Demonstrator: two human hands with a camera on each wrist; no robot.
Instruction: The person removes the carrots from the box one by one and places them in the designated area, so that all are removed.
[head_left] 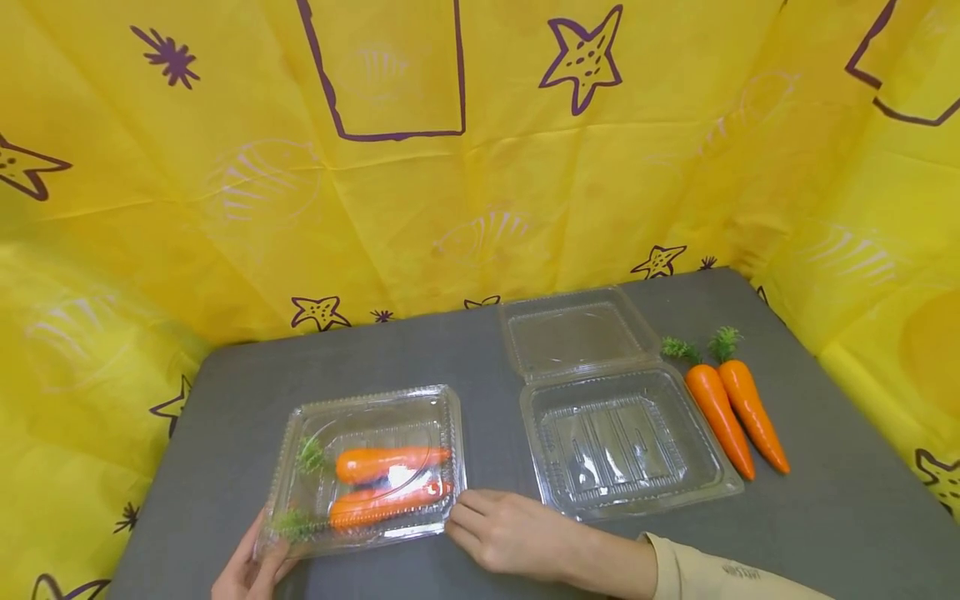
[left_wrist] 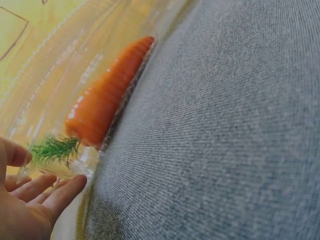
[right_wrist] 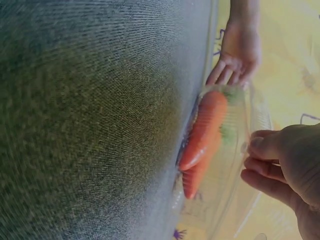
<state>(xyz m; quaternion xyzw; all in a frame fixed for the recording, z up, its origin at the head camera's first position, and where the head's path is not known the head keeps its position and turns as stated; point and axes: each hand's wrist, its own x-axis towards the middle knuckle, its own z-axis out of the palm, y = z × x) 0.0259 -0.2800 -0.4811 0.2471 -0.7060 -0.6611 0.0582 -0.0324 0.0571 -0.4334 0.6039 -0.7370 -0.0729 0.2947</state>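
Observation:
A clear plastic clamshell box, lid down, lies at the left of the table with two orange carrots inside. Their green tops point left. My left hand holds the box's near left corner, its thumb above the rim and fingers below in the left wrist view. At the near right corner, my right hand pinches the rim between thumb and fingers, as the right wrist view shows. Whether the lid is fully snapped down I cannot tell.
A second clear clamshell box stands with its lid laid back and nothing inside. Two more carrots lie side by side against its right. Yellow patterned cloth hangs behind the grey table and at both sides.

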